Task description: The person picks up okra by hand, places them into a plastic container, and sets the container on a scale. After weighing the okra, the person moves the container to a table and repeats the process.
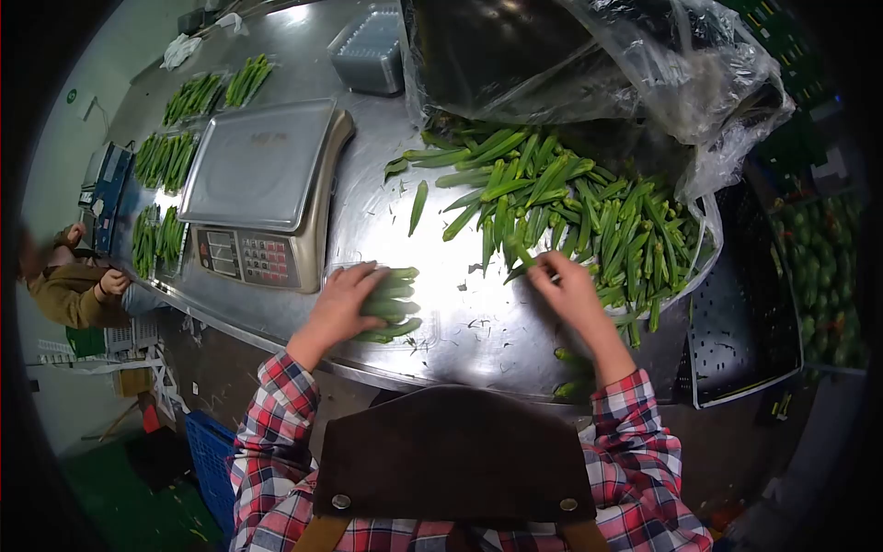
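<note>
My left hand (pixel 345 308) rests with its fingers spread over a few okra pods (pixel 394 306) lying side by side in a clear tray near the table's front edge. To the right, my right hand (pixel 559 285) pinches one okra pod (pixel 521 252) between thumb and fingers at the edge of the pile. The large okra pile (pixel 589 207) spills out of a clear plastic bag (pixel 699 110). A single pod (pixel 418 208) lies apart, left of the pile.
A weighing scale (pixel 262 175) stands at the left, with packed okra trays (pixel 166 161) beyond it. Stacked clear trays (pixel 368 51) sit at the back. A black crate (pixel 745 304) is at the right. Another person's hand (pixel 114 282) shows at the far left.
</note>
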